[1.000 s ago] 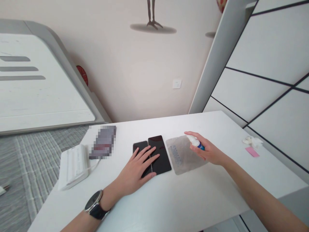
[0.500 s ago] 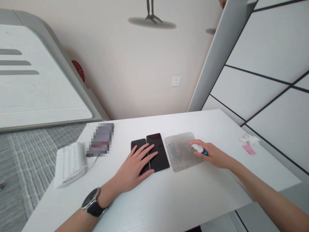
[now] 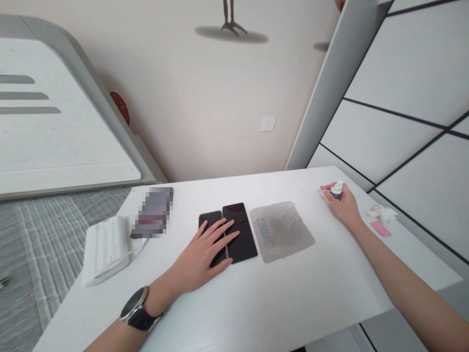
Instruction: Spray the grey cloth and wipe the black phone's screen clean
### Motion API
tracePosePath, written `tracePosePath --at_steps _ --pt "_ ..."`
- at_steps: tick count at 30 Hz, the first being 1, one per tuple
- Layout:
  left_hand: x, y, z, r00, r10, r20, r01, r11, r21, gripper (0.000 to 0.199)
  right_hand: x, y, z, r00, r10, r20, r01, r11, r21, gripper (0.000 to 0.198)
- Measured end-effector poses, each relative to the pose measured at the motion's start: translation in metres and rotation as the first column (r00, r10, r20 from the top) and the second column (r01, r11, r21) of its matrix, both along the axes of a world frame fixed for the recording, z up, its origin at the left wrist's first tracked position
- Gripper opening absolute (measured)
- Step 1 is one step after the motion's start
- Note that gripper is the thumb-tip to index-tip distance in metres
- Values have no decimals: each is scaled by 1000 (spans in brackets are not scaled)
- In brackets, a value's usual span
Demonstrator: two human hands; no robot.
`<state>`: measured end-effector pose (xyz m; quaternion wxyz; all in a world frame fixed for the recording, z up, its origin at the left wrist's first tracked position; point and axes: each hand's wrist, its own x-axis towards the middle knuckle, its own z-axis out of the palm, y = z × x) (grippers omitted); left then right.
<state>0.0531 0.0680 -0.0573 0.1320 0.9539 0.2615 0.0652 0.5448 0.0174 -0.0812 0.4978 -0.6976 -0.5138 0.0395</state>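
Two black phones lie side by side on the white table: a smaller one at the left and a larger one at the right. My left hand rests flat across both, fingers spread, with a dark watch on its wrist. A grey cleaning cloth lies flat just right of the phones, with a darker patch in its middle. Farther right, near the table's far edge, my right hand holds a small spray bottle with a white cap upright on the table.
A blurred-out dark object lies at the far left of the table, next to a white box with a cable. A crumpled white tissue and a pink slip sit by the right edge. A wall socket is behind.
My right hand has carried the spray bottle off the grey cloth, to the right and away from me, and stood it near the table's far right. My left hand has stayed on the phones.
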Motion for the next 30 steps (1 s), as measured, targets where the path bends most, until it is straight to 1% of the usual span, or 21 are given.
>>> tracePosePath --at_steps 3,6,8,9,11,12,13,14,15,16,18,19,21,22,24,25,27,28,29,30 --pt "-3 3 2 1000 -12 1 12 1000 -12 59 4 5 -14 998 -12 -54 11 1000 -13 43" --pt "-8 6 4 1000 -25 -3 25 1000 -19 58 4 0 -15 996 -52 -67 52 999 5 55" --pt "-11 8 6 999 -37 -5 37 999 -23 58 -2 -11 -6 989 -140 -51 143 987 74 63" --pt "-12 8 7 999 -43 -3 43 999 -23 58 -7 -20 0 979 -201 -38 204 971 126 63" --pt "-14 8 9 998 -55 9 55 998 -8 54 -26 -40 15 951 -310 -4 302 925 230 54" --pt "-14 8 10 998 -64 14 64 998 4 52 -39 -51 22 944 -330 19 314 913 262 49" --pt "-14 6 11 997 -77 17 77 997 19 49 -53 -59 27 947 -316 57 291 920 261 38" --pt "-12 4 12 995 -94 18 93 995 35 46 -68 -66 31 965 -223 135 198 965 172 29" --pt "-10 1 13 994 -112 16 111 992 52 44 -81 -69 32 980 -72 185 71 997 12 26" --pt "-8 -3 14 992 -129 12 128 989 69 43 -93 -69 32 977 23 211 1 994 -114 26" --pt "-1 -15 15 988 -152 -1 151 983 105 41 -108 -59 27 970 65 236 1 963 -270 33" --pt "2 -22 14 989 -151 -6 150 981 123 41 -110 -50 23 966 71 247 11 949 -315 38" --pt "8 -39 10 993 -119 -12 120 979 162 44 -107 -30 15 961 96 258 4 932 -362 45" --pt "10 -47 8 995 -98 -12 99 978 185 49 -104 -21 13 959 128 251 -27 927 -373 45" --pt "12 -61 3 997 -69 -20 72 971 226 61 -98 -6 11 951 224 214 -125 910 -396 35" --pt "13 -66 1 997 -66 -26 70 969 235 66 -95 -1 13 943 278 182 -184 892 -412 30" --pt "13 -71 1 996 -84 -36 90 970 227 70 -92 3 19 920 377 107 -291 841 -457 29" --pt "12 -72 3 994 -106 -38 111 971 210 69 -90 2 24 915 401 47 -337 822 -460 31" --pt "11 -72 5 990 -140 -36 144 972 187 66 -88 0 31 913 406 -30 -378 817 -436 32" --pt "10 -71 7 983 -184 -26 186 969 162 61 -87 -4 38 911 398 -107 -406 824 -394 34"
